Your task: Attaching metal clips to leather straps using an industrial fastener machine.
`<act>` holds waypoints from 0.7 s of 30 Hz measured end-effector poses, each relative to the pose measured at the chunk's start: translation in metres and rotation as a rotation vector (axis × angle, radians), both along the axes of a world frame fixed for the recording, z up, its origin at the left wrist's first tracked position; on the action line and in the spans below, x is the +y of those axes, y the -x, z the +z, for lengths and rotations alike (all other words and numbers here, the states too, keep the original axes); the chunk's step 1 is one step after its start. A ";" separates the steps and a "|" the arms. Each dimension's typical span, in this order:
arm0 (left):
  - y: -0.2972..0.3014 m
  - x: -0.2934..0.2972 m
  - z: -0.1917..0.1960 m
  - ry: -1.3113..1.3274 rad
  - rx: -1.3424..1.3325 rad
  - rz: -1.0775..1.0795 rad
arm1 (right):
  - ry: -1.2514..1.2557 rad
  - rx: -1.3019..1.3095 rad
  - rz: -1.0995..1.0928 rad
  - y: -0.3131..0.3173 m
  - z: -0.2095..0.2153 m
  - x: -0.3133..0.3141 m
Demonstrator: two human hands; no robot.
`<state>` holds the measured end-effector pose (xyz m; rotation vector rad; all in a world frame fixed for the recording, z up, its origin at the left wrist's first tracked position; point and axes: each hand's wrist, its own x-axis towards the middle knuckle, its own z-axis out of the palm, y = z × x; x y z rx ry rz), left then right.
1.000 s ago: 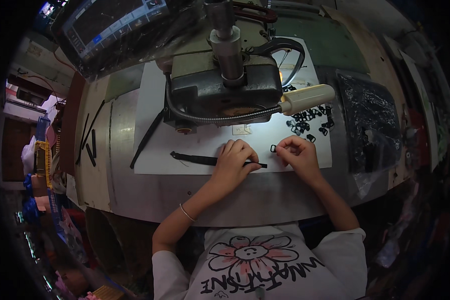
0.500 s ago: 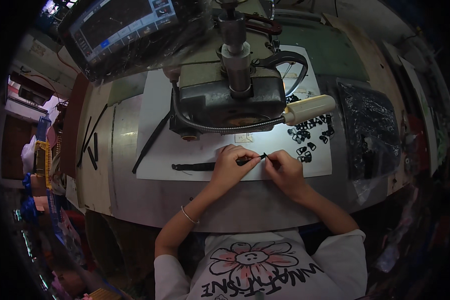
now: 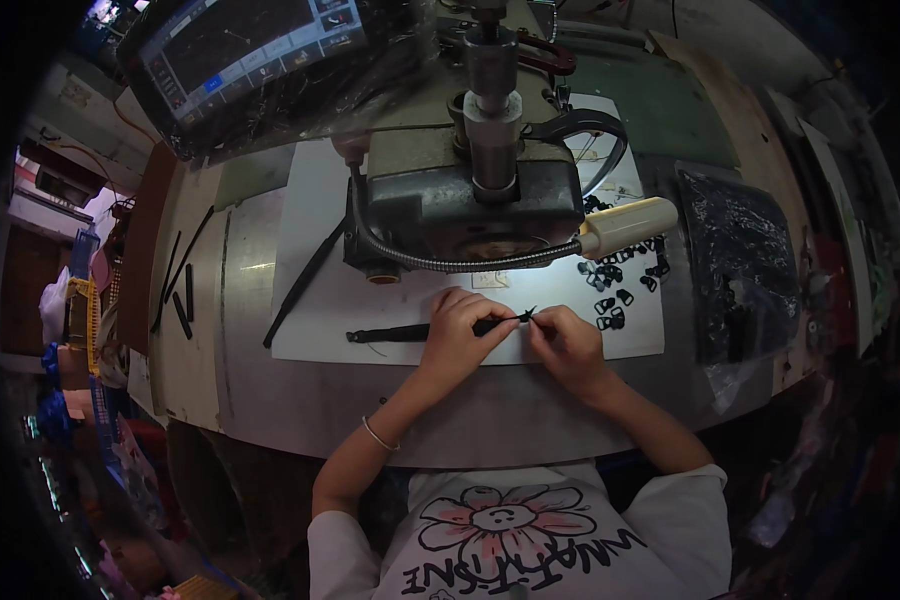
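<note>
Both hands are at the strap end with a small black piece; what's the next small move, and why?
Probably slide the small black piece further onto the black strap. The left hand pins the strap end on the white sheet, the right hand pinches the piece right at its tip, and whether it is threaded is too small to tell.
</note>
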<state>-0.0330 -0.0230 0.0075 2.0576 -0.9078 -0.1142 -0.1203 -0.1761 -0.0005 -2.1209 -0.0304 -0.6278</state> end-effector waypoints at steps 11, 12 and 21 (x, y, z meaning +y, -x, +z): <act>-0.015 0.007 0.012 -0.024 0.198 -0.259 | -0.873 0.421 0.306 0.001 0.000 -0.011; -0.016 0.008 0.011 -0.045 0.185 -0.270 | -0.874 0.424 0.308 0.000 0.000 -0.011; -0.016 0.012 0.000 -0.071 -0.121 -0.248 | -0.204 0.314 0.291 -0.014 0.008 -0.017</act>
